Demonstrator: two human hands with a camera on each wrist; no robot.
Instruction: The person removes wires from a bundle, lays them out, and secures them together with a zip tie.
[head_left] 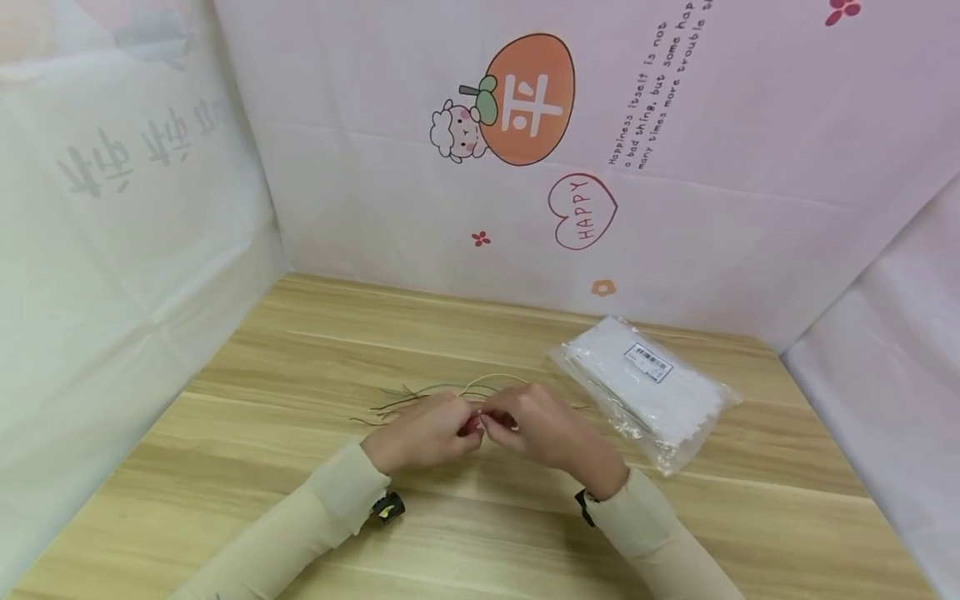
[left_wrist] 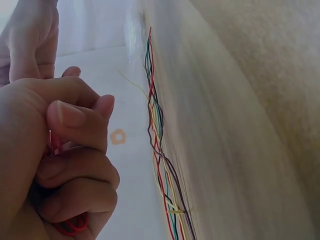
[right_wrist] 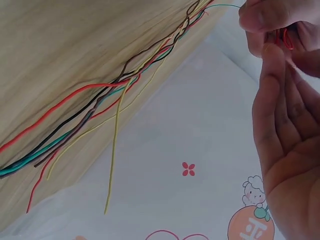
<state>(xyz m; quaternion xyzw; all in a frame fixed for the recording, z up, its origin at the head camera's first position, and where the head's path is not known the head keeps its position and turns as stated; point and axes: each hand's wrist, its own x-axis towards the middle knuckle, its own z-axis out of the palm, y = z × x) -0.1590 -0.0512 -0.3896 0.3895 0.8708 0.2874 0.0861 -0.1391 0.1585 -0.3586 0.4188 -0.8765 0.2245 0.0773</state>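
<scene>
In the head view my left hand (head_left: pixel 431 429) and right hand (head_left: pixel 543 425) meet fingertip to fingertip over the table. The left fingers curl round a thin red wire (left_wrist: pixel 76 225), looped inside the palm in the left wrist view. Thumb and index finger of the right hand (right_wrist: pixel 295 165) pinch at the same red wire, their tips right at the left fingertips. Behind the hands lies a loose bundle of thin coloured wires (left_wrist: pixel 155 120), in red, black, green, yellow and brown. A short yellow piece (left_wrist: pixel 175 211) crosses the bundle. Part of the held wire is hidden by my fingers.
A clear plastic bag (head_left: pixel 645 379) with white contents and a barcode label lies to the right on the wooden table (head_left: pixel 315 333). Printed white cloth (head_left: pixel 375 167) walls the back and both sides. A black strap (head_left: pixel 387 507) sits at the left cuff.
</scene>
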